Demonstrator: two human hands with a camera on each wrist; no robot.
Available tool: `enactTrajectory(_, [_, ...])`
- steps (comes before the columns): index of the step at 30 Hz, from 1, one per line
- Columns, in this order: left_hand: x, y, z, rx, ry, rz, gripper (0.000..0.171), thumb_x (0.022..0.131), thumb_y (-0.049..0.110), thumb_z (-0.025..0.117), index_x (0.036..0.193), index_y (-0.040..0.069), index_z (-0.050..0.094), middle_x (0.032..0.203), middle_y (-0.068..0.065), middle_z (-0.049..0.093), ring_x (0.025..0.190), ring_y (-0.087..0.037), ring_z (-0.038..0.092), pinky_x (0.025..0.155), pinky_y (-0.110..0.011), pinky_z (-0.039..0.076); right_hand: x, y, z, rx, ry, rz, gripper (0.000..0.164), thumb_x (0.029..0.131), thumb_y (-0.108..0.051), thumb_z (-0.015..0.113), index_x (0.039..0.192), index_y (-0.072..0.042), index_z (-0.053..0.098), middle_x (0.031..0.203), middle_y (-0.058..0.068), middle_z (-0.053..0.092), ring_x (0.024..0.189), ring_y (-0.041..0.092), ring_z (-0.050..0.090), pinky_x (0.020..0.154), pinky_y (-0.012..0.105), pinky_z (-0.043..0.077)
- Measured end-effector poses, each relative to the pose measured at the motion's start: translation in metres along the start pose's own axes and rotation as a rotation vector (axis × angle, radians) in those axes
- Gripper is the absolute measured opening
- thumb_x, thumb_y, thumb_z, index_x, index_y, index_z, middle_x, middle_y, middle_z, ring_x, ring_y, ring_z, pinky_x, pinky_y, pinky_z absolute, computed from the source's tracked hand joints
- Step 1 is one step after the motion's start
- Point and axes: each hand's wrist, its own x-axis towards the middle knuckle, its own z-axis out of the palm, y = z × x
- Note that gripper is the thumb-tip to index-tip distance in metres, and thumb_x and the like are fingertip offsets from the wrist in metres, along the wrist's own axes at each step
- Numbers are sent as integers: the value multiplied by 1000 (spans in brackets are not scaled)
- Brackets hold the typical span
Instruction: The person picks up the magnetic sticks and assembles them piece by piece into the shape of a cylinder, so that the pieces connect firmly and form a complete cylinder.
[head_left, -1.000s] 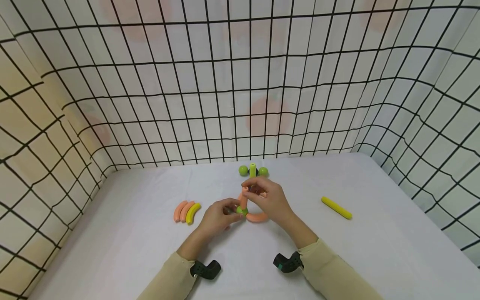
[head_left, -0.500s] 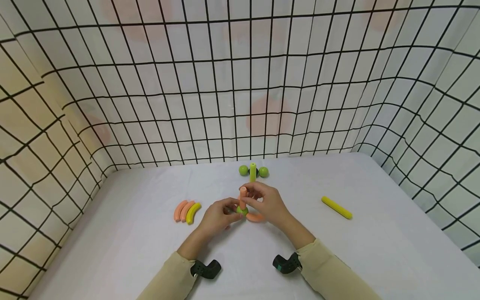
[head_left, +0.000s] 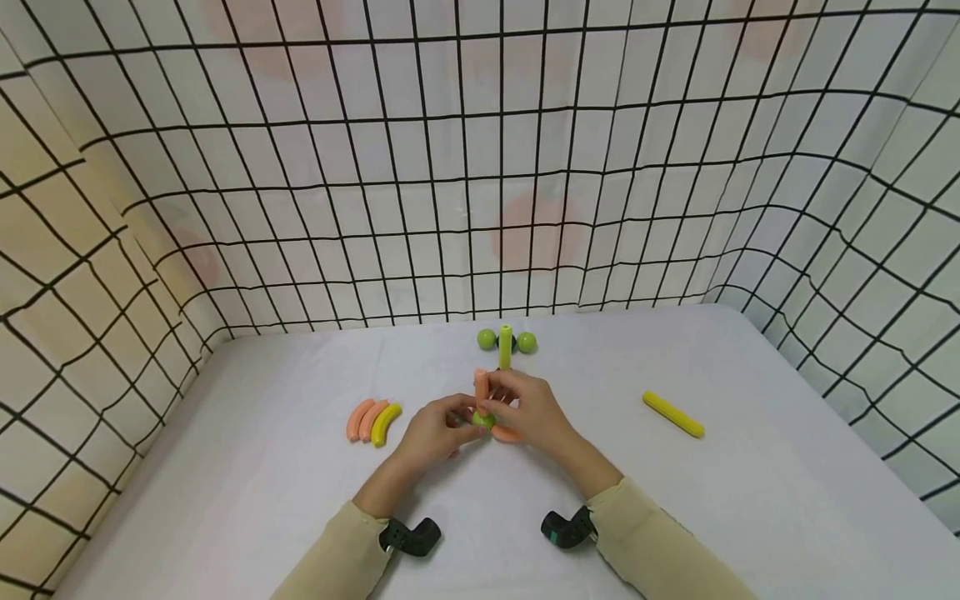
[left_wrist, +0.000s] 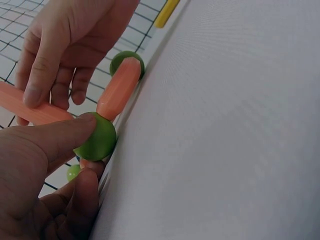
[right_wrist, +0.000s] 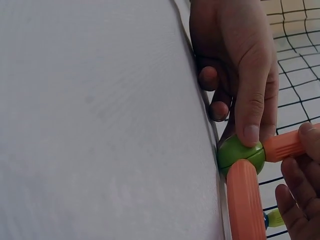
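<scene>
Near the middle of the table, my left hand (head_left: 438, 427) holds a green ball connector (head_left: 483, 419) between thumb and fingers, low to the cloth. My right hand (head_left: 531, 408) pinches a straight orange rod (head_left: 481, 390), which stands up from that ball. In the right wrist view the rod's end (right_wrist: 280, 146) meets the ball. A curved orange rod (left_wrist: 119, 90) also joins the ball and leads to a second green ball (left_wrist: 127, 60) in the left wrist view. My right hand hides much of the structure in the head view.
Two curved orange rods (head_left: 360, 419) and a curved yellow rod (head_left: 386, 424) lie at left. A straight yellow rod (head_left: 673, 414) lies at right. Behind the hands are a light green upright tube (head_left: 506, 346) and loose-looking green balls (head_left: 527, 342). Black wire mesh (head_left: 480, 179) encloses the table.
My right hand has moved slightly left, and the top of the straight orange rod has shifted left with it. My left hand has stayed on the green ball connector.
</scene>
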Motion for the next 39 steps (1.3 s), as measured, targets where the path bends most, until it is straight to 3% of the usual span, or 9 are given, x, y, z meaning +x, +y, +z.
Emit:
enactTrajectory(10, [-1, 0, -1, 0, 3, -5, 32, 87, 23, 78, 118, 20, 69, 99, -4, 68, 48, -9, 55, 48, -26, 48, 0, -4, -1, -76, -39, 50, 22, 87, -15, 77, 107, -11, 70, 98, 0, 71, 85, 13, 65, 74, 25, 54])
enactTrajectory(16, [0, 0, 0, -8, 3, -6, 32, 87, 23, 78, 118, 19, 69, 99, -4, 69, 49, -8, 55, 48, -26, 48, 2, -6, -7, -83, -78, 61, 35, 86, -17, 79, 118, -10, 67, 102, 1, 69, 90, 15, 65, 78, 33, 57])
enactTrajectory(25, [1, 0, 1, -9, -4, -27, 32, 87, 22, 77, 118, 20, 69, 101, -5, 69, 54, -9, 56, 49, -25, 48, 6, -7, -34, -88, -135, 82, 40, 90, -16, 75, 127, -11, 63, 121, 8, 68, 97, 18, 64, 84, 33, 56])
enactTrajectory(39, [2, -2, 1, -5, -7, -39, 33, 87, 23, 78, 119, 20, 69, 102, -4, 68, 57, -10, 56, 50, -26, 48, 8, -6, -70, -147, -108, 119, 33, 93, -16, 71, 125, -11, 65, 125, 9, 66, 102, 20, 65, 88, 37, 55])
